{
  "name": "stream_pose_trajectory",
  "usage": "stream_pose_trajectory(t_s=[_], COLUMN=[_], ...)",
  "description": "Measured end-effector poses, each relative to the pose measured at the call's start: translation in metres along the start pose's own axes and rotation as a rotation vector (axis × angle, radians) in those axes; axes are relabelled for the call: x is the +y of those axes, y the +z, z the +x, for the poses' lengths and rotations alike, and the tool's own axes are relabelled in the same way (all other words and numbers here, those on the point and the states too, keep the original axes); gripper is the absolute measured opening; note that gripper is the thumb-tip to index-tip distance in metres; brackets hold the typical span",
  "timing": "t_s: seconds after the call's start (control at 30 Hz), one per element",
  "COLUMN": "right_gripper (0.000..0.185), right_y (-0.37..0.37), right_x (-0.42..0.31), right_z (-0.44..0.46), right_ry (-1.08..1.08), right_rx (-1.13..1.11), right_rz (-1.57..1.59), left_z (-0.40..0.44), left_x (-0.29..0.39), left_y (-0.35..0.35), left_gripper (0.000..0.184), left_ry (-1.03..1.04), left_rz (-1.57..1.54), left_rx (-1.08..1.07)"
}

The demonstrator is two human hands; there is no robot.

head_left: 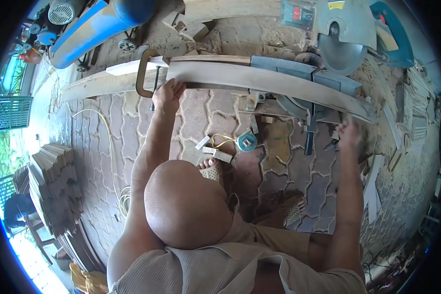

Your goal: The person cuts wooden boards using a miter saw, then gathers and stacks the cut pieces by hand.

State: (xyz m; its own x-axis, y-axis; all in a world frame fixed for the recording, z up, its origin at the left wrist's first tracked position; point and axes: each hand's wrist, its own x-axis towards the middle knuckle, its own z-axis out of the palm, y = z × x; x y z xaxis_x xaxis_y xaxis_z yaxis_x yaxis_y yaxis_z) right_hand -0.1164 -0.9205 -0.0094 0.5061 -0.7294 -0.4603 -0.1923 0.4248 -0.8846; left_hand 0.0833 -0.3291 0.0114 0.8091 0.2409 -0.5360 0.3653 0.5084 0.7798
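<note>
A long pale board point(259, 79) lies across the miter saw's grey fence and base, curving in the wide lens. My left hand point(168, 95) holds the board's left end from the front edge, beside a C-clamp point(143, 73). Near the board's right end is my right hand point(348, 133), just in front of it, blurred, with its fingers bent; whether it touches or holds anything does not show. The saw's round blade guard point(342, 55) stands raised behind the board, with a teal handle point(400, 36) to its right. A dark lever point(309, 142) sticks out from the saw base.
On the paved floor lie a teal tape measure point(247, 142) and small wood blocks point(219, 155). A blue cylinder tank point(98, 29) stands at the back left. Stacked boards point(54, 186) are on the left; wood strips point(374, 188) lie on the right. A yellowish cable point(109, 142) runs along the floor.
</note>
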Motion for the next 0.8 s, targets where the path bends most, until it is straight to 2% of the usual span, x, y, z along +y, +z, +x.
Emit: stream_pose_trajectory(t_s=[0.07, 0.13, 0.17, 0.2, 0.3, 0.33, 0.37, 0.4, 0.5, 0.6, 0.67, 0.8], right_gripper=[0.025, 0.03, 0.039, 0.035, 0.023, 0.021, 0.02, 0.02, 0.02, 0.021, 0.02, 0.023], right_y=[-0.025, -0.044, -0.051, -0.055, -0.069, -0.066, -0.064, -0.064, -0.056, -0.055, -0.04, -0.034], right_x=[-0.012, -0.018, -0.02, -0.02, -0.023, -0.027, -0.03, -0.037, -0.053, -0.065, -0.071, -0.08], right_z=[0.037, 0.063, 0.068, 0.076, 0.106, 0.108, 0.106, 0.104, 0.108, 0.113, 0.108, 0.125], right_ry=[0.174, 0.17, 0.162, 0.111, 0.028, 0.036, 0.05, 0.032, -0.008, 0.01, -0.063, 0.005], right_rx=[0.245, 0.228, 0.22, 0.185, 0.076, 0.05, 0.023, 0.047, 0.147, 0.11, 0.068, 0.081], right_rz=[0.037, 0.045, 0.057, 0.057, -0.021, -0.015, -0.009, -0.014, -0.128, -0.17, -0.144, -0.26], left_z=[-0.011, -0.007, -0.012, -0.017, -0.012, -0.006, -0.007, 0.004, 0.01, 0.015, 0.025, 0.03], left_x=[0.003, -0.005, -0.008, -0.009, -0.025, -0.027, -0.027, -0.032, -0.034, -0.031, -0.03, -0.026], left_y=[0.0, -0.005, 0.002, 0.008, 0.021, 0.02, 0.026, 0.021, 0.019, 0.022, 0.018, 0.022], left_gripper=[0.01, 0.015, 0.026, 0.026, 0.042, 0.041, 0.038, 0.034, 0.027, 0.022, 0.021, 0.013], left_ry=[0.023, -0.128, -0.22, -0.235, -0.345, -0.397, -0.424, -0.393, -0.422, -0.382, -0.337, -0.273], left_rz=[0.025, 0.201, 0.264, 0.262, 0.099, 0.087, 0.075, 0.102, 0.033, 0.049, 0.032, -0.002], left_rx=[0.076, -0.212, -0.231, -0.251, -0.276, -0.328, -0.273, -0.353, -0.305, -0.259, -0.228, -0.152])
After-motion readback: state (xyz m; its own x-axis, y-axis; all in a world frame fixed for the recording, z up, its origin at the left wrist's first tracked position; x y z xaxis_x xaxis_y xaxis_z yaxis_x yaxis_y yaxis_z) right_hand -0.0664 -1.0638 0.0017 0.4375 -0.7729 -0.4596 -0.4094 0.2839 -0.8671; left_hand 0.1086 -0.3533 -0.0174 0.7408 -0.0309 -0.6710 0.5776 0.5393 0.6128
